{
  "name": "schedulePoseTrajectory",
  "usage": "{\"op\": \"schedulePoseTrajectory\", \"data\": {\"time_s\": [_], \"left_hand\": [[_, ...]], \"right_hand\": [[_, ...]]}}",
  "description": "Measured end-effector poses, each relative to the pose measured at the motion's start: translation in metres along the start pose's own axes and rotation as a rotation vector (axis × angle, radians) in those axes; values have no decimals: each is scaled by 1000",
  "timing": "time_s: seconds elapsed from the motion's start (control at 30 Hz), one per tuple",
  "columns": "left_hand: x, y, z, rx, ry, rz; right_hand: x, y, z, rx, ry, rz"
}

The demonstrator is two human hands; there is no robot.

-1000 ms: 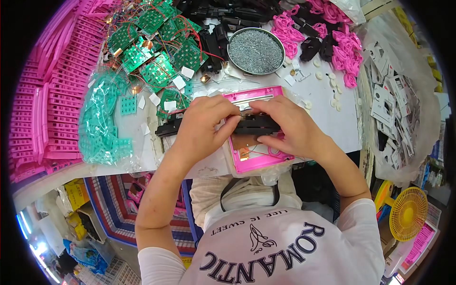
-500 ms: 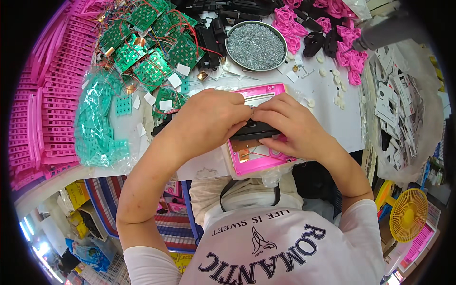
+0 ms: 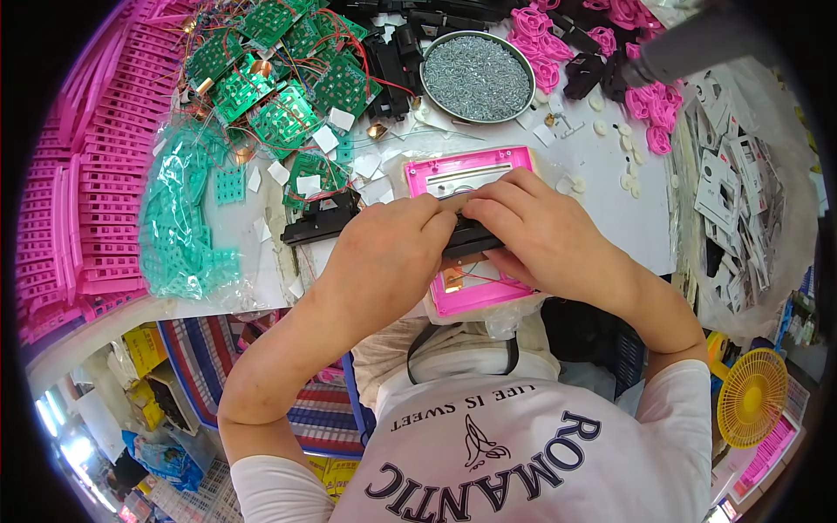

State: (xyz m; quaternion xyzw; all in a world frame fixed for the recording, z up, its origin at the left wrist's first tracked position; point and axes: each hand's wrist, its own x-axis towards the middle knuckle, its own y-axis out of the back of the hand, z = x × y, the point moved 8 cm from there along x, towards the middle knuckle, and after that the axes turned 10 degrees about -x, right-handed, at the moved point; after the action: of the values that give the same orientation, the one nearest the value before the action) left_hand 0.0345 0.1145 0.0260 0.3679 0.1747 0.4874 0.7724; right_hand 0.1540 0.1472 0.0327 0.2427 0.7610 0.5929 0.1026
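Note:
A pink plastic casing (image 3: 423, 181) lies in front of me at the table's near edge, with a silver strip in its far part and a copper-coloured piece and a thin red wire in its near part. Across its middle is a long black plastic part (image 3: 471, 242). My left hand (image 3: 388, 248) is closed on the left of that part, fingers bent inward. From the other side my right hand (image 3: 542, 228) grips it, thumb on the near edge and fingers over the top. The fingertips nearly meet, and what lies beneath them is hidden.
Green circuit boards (image 3: 288, 122) with wires lie at the far left, by bagged teal plastic pieces (image 3: 179, 227) and stacked pink casings (image 3: 105, 174). A round tray of screws (image 3: 432, 96) stands ahead. A dark tool (image 3: 697, 57) juts in at upper right, above pink rings (image 3: 649, 105).
My left hand has shifted slightly down and left, uncovering more of the casing's far left corner. Both hands stay on the black part. The view has moved slightly.

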Motion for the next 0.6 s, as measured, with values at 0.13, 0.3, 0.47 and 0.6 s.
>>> {"op": "schedulePoseTrajectory", "data": {"time_s": [0.13, 0.3, 0.47, 0.6], "left_hand": [[-1, 1, 0, -15, 31, -6], [-5, -2, -2, -42, 42, 37], [-6, -2, -2, -61, 59, 71], [-8, -3, -5, -78, 39, 95]], "right_hand": [[0, 0, -2, -51, 17, -3], [0, -2, -2, -29, 9, -17], [3, -4, -4, -12, 5, -44], [1, -4, 0, 52, -55, -42]]}}
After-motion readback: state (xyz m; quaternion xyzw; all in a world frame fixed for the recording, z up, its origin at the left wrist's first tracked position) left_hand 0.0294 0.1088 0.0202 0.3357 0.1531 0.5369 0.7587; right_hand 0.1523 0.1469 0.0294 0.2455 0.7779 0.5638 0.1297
